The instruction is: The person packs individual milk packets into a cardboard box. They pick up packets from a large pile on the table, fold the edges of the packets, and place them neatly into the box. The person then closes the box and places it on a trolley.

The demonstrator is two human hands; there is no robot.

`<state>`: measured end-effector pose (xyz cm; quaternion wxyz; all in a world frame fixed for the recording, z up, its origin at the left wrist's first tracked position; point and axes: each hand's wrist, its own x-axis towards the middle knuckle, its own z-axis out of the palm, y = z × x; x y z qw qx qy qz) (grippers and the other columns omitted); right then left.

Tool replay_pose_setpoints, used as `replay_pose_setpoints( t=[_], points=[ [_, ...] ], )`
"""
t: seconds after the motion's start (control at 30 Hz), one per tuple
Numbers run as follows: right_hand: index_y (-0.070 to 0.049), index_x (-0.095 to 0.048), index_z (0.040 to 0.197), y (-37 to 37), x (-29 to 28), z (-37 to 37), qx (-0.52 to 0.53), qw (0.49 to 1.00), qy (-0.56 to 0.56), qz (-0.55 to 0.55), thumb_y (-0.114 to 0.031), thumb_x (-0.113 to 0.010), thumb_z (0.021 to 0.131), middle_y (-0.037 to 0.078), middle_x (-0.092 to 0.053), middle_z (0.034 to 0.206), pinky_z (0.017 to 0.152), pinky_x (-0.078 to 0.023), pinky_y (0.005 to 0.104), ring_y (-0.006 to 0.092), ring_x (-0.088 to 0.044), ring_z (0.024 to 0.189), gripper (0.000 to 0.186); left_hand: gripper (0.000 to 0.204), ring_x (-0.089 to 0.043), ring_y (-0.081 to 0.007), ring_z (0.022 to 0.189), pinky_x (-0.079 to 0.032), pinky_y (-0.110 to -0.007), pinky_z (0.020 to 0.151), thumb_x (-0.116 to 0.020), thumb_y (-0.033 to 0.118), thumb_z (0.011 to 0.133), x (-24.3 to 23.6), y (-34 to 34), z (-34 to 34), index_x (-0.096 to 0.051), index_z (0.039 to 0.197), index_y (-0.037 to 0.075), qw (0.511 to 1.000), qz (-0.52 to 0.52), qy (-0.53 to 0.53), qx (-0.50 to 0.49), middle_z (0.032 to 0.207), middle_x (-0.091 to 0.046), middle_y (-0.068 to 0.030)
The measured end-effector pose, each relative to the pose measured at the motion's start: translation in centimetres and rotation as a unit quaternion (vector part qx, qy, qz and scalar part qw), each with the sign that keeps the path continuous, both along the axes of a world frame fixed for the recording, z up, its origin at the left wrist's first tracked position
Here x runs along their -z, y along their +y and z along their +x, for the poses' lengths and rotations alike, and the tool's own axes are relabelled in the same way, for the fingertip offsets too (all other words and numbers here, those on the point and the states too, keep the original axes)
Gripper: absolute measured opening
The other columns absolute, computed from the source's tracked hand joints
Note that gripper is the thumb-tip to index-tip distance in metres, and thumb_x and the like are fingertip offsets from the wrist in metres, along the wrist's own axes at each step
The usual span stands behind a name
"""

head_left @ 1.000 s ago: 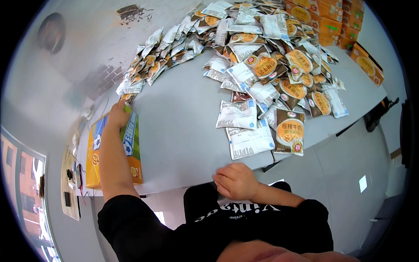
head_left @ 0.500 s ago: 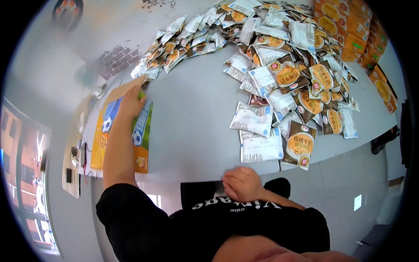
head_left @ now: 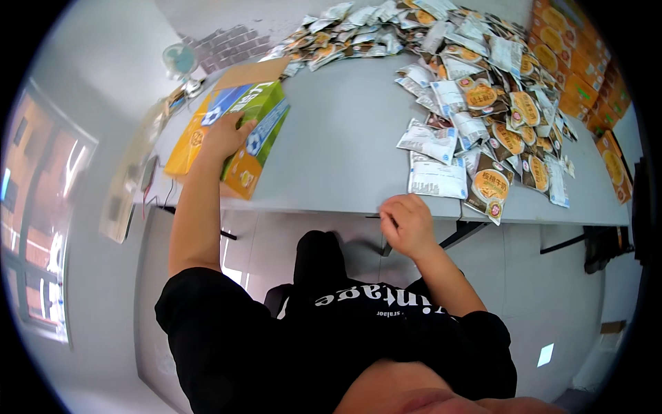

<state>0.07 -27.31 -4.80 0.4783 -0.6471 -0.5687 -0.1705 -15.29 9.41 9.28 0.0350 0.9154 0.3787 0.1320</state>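
Observation:
My left hand [head_left: 226, 134] lies on top of an orange, blue and green printed carton [head_left: 258, 109] at the left of the table. Its thumb stands apart from its fingers, which rest on the carton's upper face. At the carton's far end a plain brown cardboard flap [head_left: 254, 72] sticks out. By the table's front edge my right hand [head_left: 408, 224] is loosely curled, with nothing visible in it. Close to that hand lie a white-backed pouch [head_left: 438, 176] and a brown pouch with an orange round print [head_left: 491, 186].
A large heap of similar pouches [head_left: 483, 96] covers the table's right side and runs along the back. Orange boxes [head_left: 572, 62] are stacked at the far right. A small fan [head_left: 181, 62] stands behind the carton. Cables [head_left: 165, 200] hang at the table's left edge.
The view has shifted, and the carton now sits at a slant. My left hand has come from the carton's far end back onto its top. My right hand has lifted and loosened somewhat.

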Motion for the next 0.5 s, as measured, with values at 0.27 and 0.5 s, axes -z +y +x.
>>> replay_pose_setpoints(
  t=[0.27,0.5],
  points=[
    [-0.006,-0.063,0.078,0.4,0.2,-0.8,0.048,0.998,-0.029,0.020,-0.003,-0.066,0.071,0.007,-0.064,0.083,0.065,-0.047,0.0369,0.0276,-0.057,0.072,0.008,0.056,-0.064,-0.0312,0.099,-0.048,-0.039,0.085,-0.049,0.054,0.093,1.2,3.5,-11.1,-0.064,0.119,0.007,0.996,-0.063,-0.026,-0.058,0.102,-0.069,-0.0160],
    [-0.005,-0.063,0.083,0.7,0.4,-1.5,0.064,0.997,-0.033,-0.008,-0.002,-0.065,0.074,0.009,-0.065,0.085,0.067,-0.046,0.0374,0.0287,-0.057,0.075,0.010,0.053,-0.063,-0.0323,0.097,-0.048,-0.042,0.085,-0.050,0.051,0.093,2.8,2.6,-11.3,-0.065,0.116,0.006,0.989,0.112,-0.089,-0.046,0.100,-0.068,-0.0182]
  ],
)
